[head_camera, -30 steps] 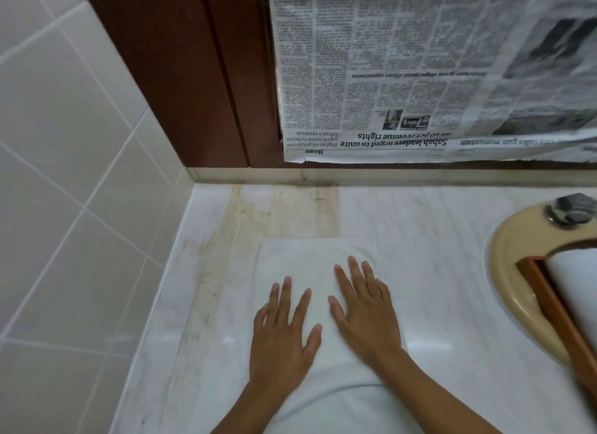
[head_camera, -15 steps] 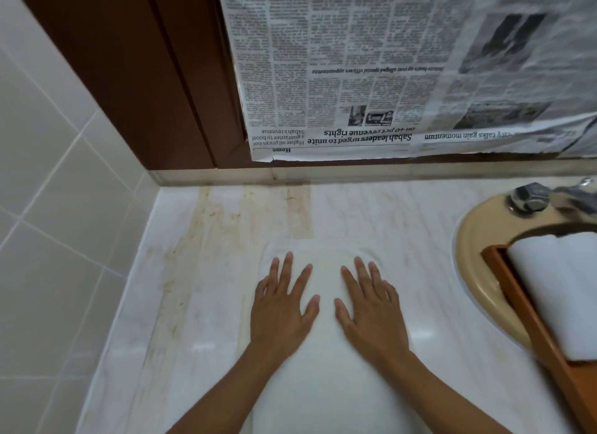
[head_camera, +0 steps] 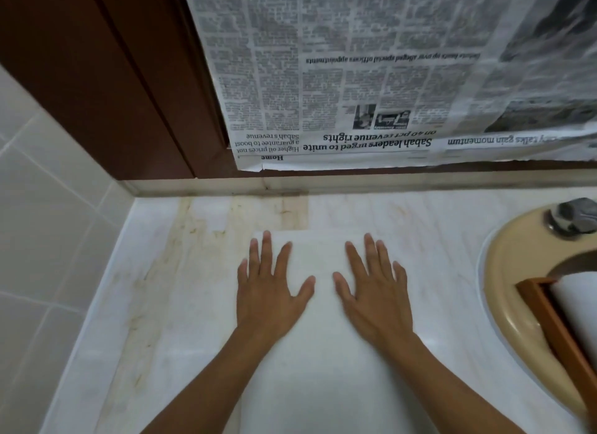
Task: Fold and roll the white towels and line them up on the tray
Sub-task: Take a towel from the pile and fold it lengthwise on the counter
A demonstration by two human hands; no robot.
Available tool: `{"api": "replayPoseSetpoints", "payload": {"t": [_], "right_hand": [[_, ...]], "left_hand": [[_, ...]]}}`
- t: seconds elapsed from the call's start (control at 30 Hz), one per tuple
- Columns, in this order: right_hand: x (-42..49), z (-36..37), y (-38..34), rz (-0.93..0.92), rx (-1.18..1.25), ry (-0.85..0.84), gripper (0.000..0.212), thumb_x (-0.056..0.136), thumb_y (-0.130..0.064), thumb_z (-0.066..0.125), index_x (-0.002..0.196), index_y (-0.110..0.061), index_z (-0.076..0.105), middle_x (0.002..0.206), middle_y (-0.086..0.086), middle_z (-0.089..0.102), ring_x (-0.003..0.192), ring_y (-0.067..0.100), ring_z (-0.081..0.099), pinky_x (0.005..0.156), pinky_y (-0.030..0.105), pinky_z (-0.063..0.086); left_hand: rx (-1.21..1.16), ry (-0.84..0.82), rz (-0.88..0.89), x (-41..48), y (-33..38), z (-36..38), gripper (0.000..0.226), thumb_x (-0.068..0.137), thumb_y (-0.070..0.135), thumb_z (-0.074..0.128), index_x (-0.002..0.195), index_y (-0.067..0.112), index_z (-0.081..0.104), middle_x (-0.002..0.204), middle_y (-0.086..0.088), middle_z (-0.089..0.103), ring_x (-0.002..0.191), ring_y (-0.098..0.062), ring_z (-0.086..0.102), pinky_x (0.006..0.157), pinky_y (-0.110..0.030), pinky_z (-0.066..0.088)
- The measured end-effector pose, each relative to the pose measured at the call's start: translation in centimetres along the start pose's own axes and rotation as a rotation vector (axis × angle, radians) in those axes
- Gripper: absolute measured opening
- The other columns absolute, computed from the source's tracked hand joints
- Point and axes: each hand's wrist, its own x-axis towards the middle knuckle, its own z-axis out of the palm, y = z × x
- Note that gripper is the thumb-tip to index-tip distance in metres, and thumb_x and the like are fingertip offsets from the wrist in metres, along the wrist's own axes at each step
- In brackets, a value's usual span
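One white towel (head_camera: pixel 323 330) is lying flat on the marble counter (head_camera: pixel 436 239) | left hand (head_camera: pixel 268 293) and right hand (head_camera: pixel 376 296) are pressing on it side by side, fingers straight and spread apart | wooden tray (head_camera: pixel 549 323) holding a rolled towel (head_camera: pixel 578 304) is sitting over the beige basin (head_camera: pixel 507 272), well apart at right.

Left hand (head_camera: pixel 268 291) flat, palm down, fingers spread and straight, right hand (head_camera: pixel 374 296) likewise, thumbs apparently just apart, both forearms reaching forward.
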Motion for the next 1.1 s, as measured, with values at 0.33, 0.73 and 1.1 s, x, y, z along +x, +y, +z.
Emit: {"api": "replayPoseSetpoints", "payload": {"t": [0.33, 0.73, 1.1], "right_hand": [[4.9, -0.5, -0.7, 0.063, -0.034, -0.068, 0.074, 0.095, -0.067, 0.011, 0.156, -0.027, -0.005, 0.162, 0.007, -0.019, 0.149, 0.021, -0.018, 0.119, 0.049, 0.0], [-5.9, -0.9, -2.3, 0.078, 0.19, -0.054, 0.071, 0.092, -0.055, 0.008, 0.156, -0.025, 0.008, 0.164, 0.003, -0.005, 0.15, 0.018, -0.015, 0.119, 0.039, -0.007], [-9.4, 0.7, 0.3, 0.011, -0.02, -0.069, 0.071, 0.096, -0.06, 0.016, 0.157, -0.027, 0.004, 0.164, -0.001, -0.009, 0.15, 0.018, -0.012, 0.121, 0.043, 0.008]], "left_hand": [[-0.021, -0.034, -0.044, 5.6, -0.2, -0.6, 0.075, 0.089, 0.075, 0.023, 0.154, 0.041, 0.009, 0.164, 0.006, -0.017, 0.15, -0.02, -0.016, 0.121, -0.044, 0.002], [-0.17, -0.016, -0.02, -9.5, 2.7, -1.0, 0.073, 0.091, 0.065, 0.014, 0.156, 0.033, 0.013, 0.164, 0.003, -0.015, 0.151, -0.018, -0.014, 0.117, -0.037, 0.002], [-0.079, 0.056, 0.057, -12.1, -1.9, 2.4, 0.07, 0.095, 0.06, 0.032, 0.156, 0.028, 0.023, 0.166, 0.001, 0.004, 0.152, -0.017, 0.002, 0.119, -0.04, 0.014]]}}
